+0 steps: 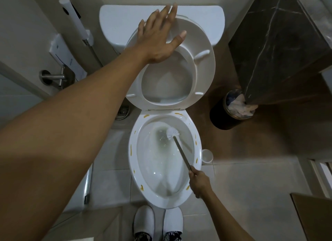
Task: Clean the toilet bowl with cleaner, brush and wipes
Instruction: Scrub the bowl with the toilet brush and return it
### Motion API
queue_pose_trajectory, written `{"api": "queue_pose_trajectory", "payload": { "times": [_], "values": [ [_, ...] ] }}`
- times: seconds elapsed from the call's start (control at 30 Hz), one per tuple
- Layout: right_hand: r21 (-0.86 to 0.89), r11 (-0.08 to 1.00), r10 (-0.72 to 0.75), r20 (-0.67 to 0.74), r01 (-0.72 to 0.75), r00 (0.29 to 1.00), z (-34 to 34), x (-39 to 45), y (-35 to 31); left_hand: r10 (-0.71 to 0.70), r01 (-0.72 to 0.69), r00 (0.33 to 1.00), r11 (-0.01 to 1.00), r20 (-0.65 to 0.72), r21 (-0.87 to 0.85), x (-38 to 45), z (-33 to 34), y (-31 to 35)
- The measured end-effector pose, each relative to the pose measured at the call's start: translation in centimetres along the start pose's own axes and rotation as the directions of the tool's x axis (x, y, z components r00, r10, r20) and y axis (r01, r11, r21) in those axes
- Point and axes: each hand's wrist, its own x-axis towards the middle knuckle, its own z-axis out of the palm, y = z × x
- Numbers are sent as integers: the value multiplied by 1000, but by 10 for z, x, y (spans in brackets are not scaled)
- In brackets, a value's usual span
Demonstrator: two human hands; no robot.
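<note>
1. The bowl (pixel 164 161) is open on top; only the brush (pixel 177 142) is inside.
2. A small cup (pixel 207 156) sits just beside it.
3. A bin (pixel 228 113) and dark cabinet (pixel 280 43) block the right side.

The toilet bowl (pixel 164 199) is glossy white, its rim dotted with yellow-orange smears (pixel 131 149). The raised seat (pixel 204 68) and the tank lid (pixel 118 19) are white too. The toilet brush (pixel 172 132) has white bristles on a dull grey metal handle. Both slippers (pixel 144 220) are plain white, above them a black-and-white patterned fabric (pixel 142 236). The counter (pixel 276 43) is dark brown-black marble with thin pale veins. The waste bin (pixel 221 115) is black with a gold rim, white and blue paper inside. Floor tiles (pixel 251 186) are pale beige-grey.
</note>
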Motion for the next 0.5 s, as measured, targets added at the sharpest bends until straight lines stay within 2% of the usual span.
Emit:
{"api": "queue_pose_trajectory", "payload": {
  "times": [0.13,0.33,0.5],
  "values": [
    [-9,1000,-10,-33,10,999,-9,10,-11,3,-3,1000,1000,1,9,-1,-1,1],
    [-171,984,55,96,-38,994,-24,-33,29,1,-1,1000,1000,4,-9,-3,-3,2],
    [-183,983,-12,-1,12,1000,-39,-19,10,0,0,1000,1000,2,-11,-2,-3,2]
  ]
}}
